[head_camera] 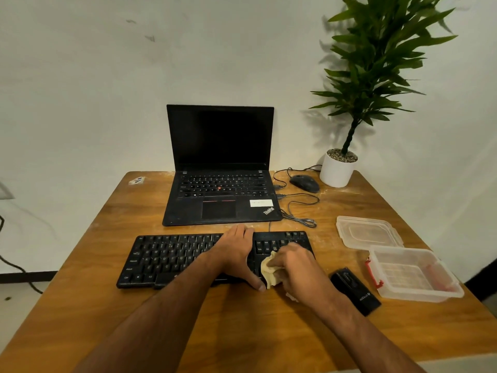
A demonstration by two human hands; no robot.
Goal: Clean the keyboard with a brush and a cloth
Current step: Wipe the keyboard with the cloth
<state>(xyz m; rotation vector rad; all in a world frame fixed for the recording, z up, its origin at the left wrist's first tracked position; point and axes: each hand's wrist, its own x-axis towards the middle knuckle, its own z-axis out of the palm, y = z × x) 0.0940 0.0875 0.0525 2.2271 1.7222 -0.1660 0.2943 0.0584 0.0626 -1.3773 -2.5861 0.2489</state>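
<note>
Dim, warm indoor light throws soft shadows of the plant [376, 63] on the wall; wide-angle edges bend.

1. The worktop [188, 319] is a wooden surface with a warm brown grain, set against a pale wall.
2. A black keyboard [172, 258] lies across its middle, near the front half.
3. Behind the keyboard sits an open black laptop [220, 184] — screen dark.
4. To the laptop's right lie a dark mouse [304, 183] and a loose grey cable [298, 211].
5. A white pot [337, 170] with a green plant stands at the far right corner.
6. On the right side rest a clear plastic lid [368, 232], a clear tub [414, 274] just in front of it, and a black case [355, 290] beside the tub.
7. A small sticker [136, 180] marks the far left corner.
</note>
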